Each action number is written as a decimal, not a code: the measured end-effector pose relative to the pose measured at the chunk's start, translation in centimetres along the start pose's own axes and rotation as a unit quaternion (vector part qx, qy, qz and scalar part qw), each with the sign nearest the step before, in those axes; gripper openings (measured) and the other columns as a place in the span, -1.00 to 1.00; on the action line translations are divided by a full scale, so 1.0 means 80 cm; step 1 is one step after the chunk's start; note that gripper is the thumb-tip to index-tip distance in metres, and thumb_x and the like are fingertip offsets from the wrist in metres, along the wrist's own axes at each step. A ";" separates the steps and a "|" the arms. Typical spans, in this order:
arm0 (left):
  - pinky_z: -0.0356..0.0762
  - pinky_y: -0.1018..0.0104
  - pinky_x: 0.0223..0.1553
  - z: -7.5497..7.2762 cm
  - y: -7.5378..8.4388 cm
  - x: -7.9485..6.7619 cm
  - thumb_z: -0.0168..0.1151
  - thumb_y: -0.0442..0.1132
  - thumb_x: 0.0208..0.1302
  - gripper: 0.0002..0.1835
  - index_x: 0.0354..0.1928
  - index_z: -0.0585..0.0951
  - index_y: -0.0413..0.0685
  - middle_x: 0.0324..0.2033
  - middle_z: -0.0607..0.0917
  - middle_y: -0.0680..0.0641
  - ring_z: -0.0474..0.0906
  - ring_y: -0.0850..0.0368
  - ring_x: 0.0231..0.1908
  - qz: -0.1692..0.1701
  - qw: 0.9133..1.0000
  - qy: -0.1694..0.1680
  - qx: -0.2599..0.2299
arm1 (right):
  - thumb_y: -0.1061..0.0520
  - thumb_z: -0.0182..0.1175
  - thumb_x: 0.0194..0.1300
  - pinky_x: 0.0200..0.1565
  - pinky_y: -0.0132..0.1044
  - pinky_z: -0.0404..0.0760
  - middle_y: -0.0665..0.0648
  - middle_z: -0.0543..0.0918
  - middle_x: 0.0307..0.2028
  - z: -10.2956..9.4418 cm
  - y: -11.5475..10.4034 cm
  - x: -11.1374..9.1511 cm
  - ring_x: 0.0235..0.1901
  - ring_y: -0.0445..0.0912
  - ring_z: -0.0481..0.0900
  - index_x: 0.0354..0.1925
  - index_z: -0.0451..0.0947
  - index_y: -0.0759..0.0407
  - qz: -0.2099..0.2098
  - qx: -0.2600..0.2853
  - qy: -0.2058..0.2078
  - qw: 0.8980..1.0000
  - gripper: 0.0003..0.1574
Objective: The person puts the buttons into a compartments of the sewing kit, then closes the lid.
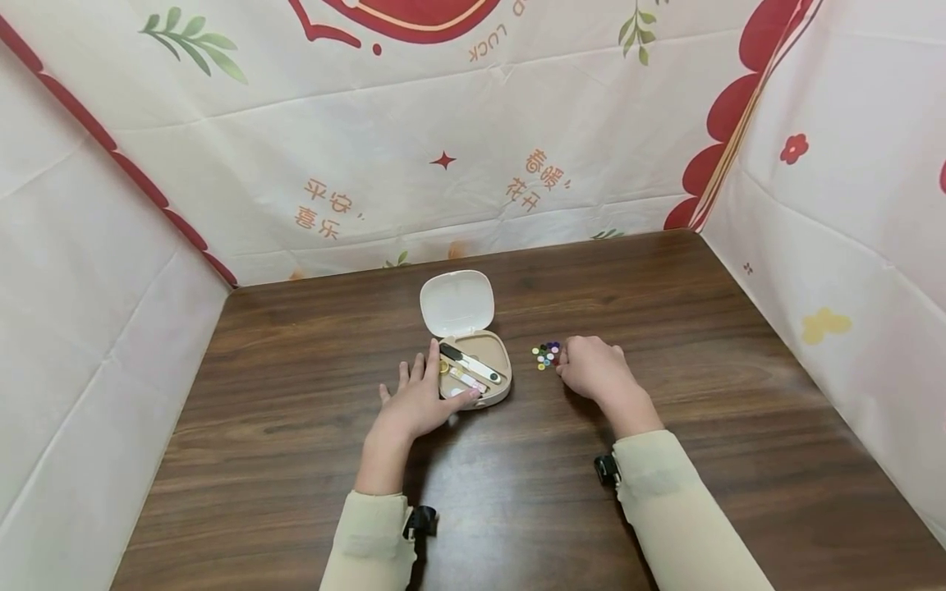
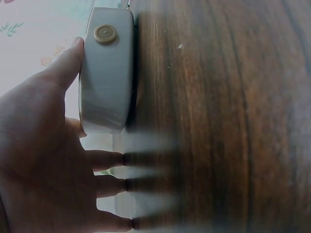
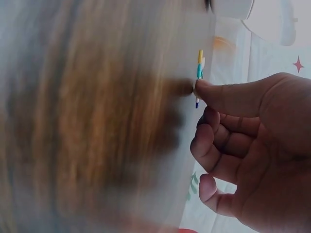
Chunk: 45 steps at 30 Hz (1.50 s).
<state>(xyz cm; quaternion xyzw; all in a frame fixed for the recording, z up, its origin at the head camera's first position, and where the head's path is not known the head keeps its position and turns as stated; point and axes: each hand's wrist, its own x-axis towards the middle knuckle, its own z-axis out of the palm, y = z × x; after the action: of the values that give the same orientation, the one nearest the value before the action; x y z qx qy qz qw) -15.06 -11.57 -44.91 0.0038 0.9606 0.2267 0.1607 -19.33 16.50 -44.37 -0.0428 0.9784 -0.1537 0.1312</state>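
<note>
An open sewing kit case (image 1: pixel 497 394) lies on the table, its white lid (image 1: pixel 456 304) tipped back. Inside are small scissors (image 1: pixel 470 363) with a black end, a pink-and-white strip (image 1: pixel 468 380) and a yellow round piece (image 1: pixel 443 366). My left hand (image 1: pixel 415 406) rests against the case's left and front sides, fingers spread and mostly straight. The left wrist view shows the case front with a round gold clasp (image 2: pixel 105 34). To the right lies a cluster of small coloured buttons (image 1: pixel 545 355). My right hand (image 1: pixel 597 371) pinches at the cluster's right edge with curled fingers; its fingertips mostly hide the button there.
A brown wood-grain table (image 1: pixel 296 460) lies under everything. White printed cloth (image 1: pixel 384 148) hangs behind it and along both sides. Black wrist cameras are strapped at both beige sleeves (image 1: pixel 668 484).
</note>
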 end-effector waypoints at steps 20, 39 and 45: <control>-0.25 -0.52 0.34 -0.005 -0.001 -0.001 -0.01 0.62 0.06 0.18 0.56 -0.30 0.33 0.55 -0.02 -0.15 -0.22 -0.25 0.54 0.002 1.000 -0.016 -0.002 | 0.00 0.22 0.35 -0.10 -0.06 0.29 -0.04 0.54 -0.56 -0.034 -0.067 -0.029 -0.42 -0.09 0.50 -0.36 0.54 0.00 -0.081 0.083 0.084 0.990 -0.84; -0.23 -0.52 0.34 -0.006 -0.007 0.000 -0.01 0.62 0.06 0.18 0.55 -0.32 0.36 0.54 0.00 -0.18 -0.20 -0.27 0.53 0.010 1.000 -0.022 0.008 | 0.04 0.28 0.27 -0.12 -0.04 0.31 -0.03 0.54 -0.40 0.005 -0.090 -0.007 -0.30 -0.08 0.54 -0.41 0.50 -0.08 -0.087 0.048 0.081 0.992 -0.85; -0.23 -0.51 0.35 -0.007 -0.004 -0.001 0.00 0.61 0.07 0.17 0.55 -0.31 0.37 0.54 0.00 -0.18 -0.20 -0.26 0.54 0.011 1.000 -0.022 0.006 | 0.03 0.27 0.29 -0.12 -0.02 0.31 -0.02 0.52 -0.39 0.007 -0.095 -0.006 -0.30 -0.09 0.51 -0.42 0.50 -0.07 -0.085 0.041 0.062 0.994 -0.83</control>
<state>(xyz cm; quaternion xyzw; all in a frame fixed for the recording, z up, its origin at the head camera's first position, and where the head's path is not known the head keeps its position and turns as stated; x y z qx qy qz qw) -15.16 -12.12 -44.61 0.0201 0.9580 0.2229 0.1795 -18.37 9.19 -42.42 -0.1111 0.9705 -0.2062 0.0579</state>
